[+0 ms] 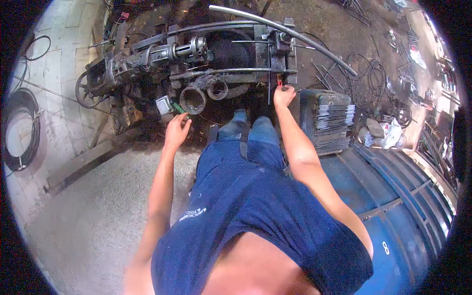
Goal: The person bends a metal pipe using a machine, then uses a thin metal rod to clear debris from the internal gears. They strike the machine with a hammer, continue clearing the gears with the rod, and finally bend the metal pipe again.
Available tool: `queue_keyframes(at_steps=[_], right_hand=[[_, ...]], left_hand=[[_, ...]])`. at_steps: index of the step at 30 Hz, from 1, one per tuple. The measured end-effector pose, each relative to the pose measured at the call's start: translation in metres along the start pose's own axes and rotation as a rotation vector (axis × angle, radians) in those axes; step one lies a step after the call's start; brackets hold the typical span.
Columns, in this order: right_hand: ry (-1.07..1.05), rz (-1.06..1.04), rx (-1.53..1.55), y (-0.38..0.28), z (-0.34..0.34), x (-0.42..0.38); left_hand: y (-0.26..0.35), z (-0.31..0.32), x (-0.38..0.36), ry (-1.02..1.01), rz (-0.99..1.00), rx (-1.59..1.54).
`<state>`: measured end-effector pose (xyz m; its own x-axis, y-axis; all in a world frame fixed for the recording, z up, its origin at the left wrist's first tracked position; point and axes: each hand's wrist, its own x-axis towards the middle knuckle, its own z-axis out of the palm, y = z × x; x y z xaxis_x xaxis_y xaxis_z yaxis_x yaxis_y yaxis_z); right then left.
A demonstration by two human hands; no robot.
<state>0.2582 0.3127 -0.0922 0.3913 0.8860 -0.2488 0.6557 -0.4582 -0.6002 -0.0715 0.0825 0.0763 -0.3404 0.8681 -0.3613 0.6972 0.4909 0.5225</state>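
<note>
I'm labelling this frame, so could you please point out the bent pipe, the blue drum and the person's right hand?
bent pipe [295,35]: head view, middle of its curved run.
blue drum [408,206]: head view, ribbed side wall.
right hand [283,95]: head view, back of the hand.

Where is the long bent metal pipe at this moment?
In the head view, the bent pipe lies across the top of the machine, arching from top centre down to the right, above the right hand.

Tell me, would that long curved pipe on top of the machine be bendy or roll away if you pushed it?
The curved metal pipe looks like thick steel, so it is probably stiff and heavy, not floppy. Its bend would likely stop it rolling far; it might rock instead. It overhangs the machine to one side, so a push could tip that end down.
</note>
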Motion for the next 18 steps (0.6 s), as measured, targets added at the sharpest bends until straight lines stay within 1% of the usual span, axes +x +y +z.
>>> queue_keyframes(at_steps=[1, 3, 5, 6, 7, 9, 10, 12, 14, 18], right_hand=[[0.005, 0.133, 0.057, -0.001, 0.003, 0.002], [-0.028, 0.159, 0.074, 0.0, 0.008, 0.005], [0.01, 0.244, 0.127, 0.001, 0.017, 0.005], [0.036, 0.316, 0.159, -0.001, 0.021, 0.006], [0.028, 0.322, 0.162, -0.001, 0.025, 0.006], [0.076, 0.463, 0.222, -0.006, 0.027, 0.0], [-0.008, 0.569, 0.255, -0.022, 0.013, -0.006], [-0.062, 0.572, 0.292, -0.02, 0.015, -0.011], [-0.127, 0.537, 0.347, -0.017, 0.018, -0.012], [-0.109, 0.477, 0.385, -0.015, 0.017, -0.011]], left_hand=[[-0.001, 0.002, -0.005, 0.008, -0.001, 0.002], [-0.002, 0.007, -0.018, 0.021, -0.005, 0.03], [-0.002, 0.012, -0.03, 0.029, -0.007, 0.063], [0.001, 0.013, -0.037, -0.003, -0.068, 0.042], [0.003, 0.015, -0.042, -0.035, -0.131, 0.021], [0.008, 0.018, -0.052, -0.025, -0.124, 0.059], [0.013, 0.019, -0.055, -0.028, -0.157, 0.05], [0.02, 0.025, -0.059, -0.023, -0.197, 0.042], [0.024, 0.031, -0.062, -0.014, -0.182, 0.08], [0.038, 0.043, -0.068, 0.014, -0.164, 0.032]])
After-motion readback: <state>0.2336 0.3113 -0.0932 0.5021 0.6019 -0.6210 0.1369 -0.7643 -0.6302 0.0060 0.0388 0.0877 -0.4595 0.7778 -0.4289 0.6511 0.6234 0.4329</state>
